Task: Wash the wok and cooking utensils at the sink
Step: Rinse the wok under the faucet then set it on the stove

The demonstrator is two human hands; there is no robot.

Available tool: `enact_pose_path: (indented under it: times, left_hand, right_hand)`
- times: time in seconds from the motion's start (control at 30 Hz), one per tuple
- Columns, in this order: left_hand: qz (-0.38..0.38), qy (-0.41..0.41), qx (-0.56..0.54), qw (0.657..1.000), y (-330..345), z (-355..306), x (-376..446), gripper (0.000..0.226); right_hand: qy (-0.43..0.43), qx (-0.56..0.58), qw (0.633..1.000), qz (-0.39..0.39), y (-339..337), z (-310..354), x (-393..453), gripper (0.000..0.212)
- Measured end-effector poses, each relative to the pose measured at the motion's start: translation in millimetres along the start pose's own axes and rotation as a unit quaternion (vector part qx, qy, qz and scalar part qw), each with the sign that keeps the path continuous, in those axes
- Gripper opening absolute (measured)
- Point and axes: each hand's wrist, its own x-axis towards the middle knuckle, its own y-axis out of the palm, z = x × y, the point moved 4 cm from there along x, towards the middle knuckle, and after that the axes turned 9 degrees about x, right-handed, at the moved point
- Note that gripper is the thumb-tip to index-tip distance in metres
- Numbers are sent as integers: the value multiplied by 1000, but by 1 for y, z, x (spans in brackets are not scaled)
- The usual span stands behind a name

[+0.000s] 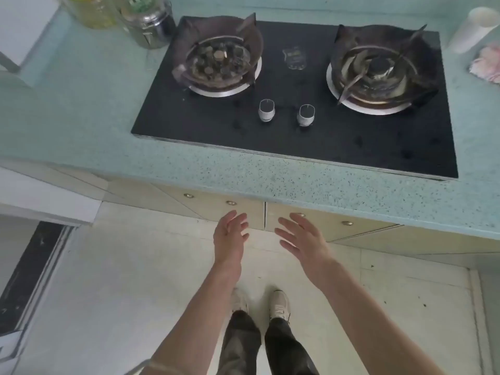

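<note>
Pale green countertop (270, 171) flecked with dark speckles; glossy black hob (216, 131) with two silver-grey knobs (266, 110). Cream cabinet doors (216, 209), whitish floor tiles (135, 266). Far left, a bottle (89, 10), seemingly yellow.

No legible text appears anywhere in this kitchen view. A shield-shaped label (294, 58) sits on the black glass gas hob (216, 131), between the two burners toward its far edge, but its print is too blurred to read. Each of the two control knobs (267, 110) near the hob's front edge carries a single pointer line, with no numbers visible. At the countertop's far left corner, a bottle of yellow oil (92, 10) and a jar (147, 20) show patches of colour that cannot be read.
</note>
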Motion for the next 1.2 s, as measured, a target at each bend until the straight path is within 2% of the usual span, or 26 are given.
enact_pose_path:
  times: [0.2,0.4,0.53,0.6,0.8,0.97,1.1,1.2]
  left_hand:
    - [50,-29,-85,995,20,-9,29,37]
    - [86,-44,-110,989,38,-19,41,42]
    - [92,-67,-140,984,42,-10,48,53]
    - [88,-78,-153,981,41,-2,46,52]
    - [39,-86,-88,992,4,30,18,5]
    - [16,-17,49,999,-42,51,5,21]
    - [33,4,55,998,-77,55,-14,16]
    - [40,31,115,992,-106,57,-25,21]
  right_hand:
    - [0,126,992,-3,22,-1,36,31]
    - [-6,193,981,-13,35,-8,48,38]
    - [5,202,979,-25,35,-13,46,16]
    - [12,196,980,-34,34,-15,41,13]
    - [-7,114,989,-98,25,-40,16,21]
    - [-40,-29,978,-202,1,-78,-22,37]
    - [-91,-149,952,-253,-29,-106,-58,27]
    - [-96,-208,933,-279,-49,-113,-80,23]
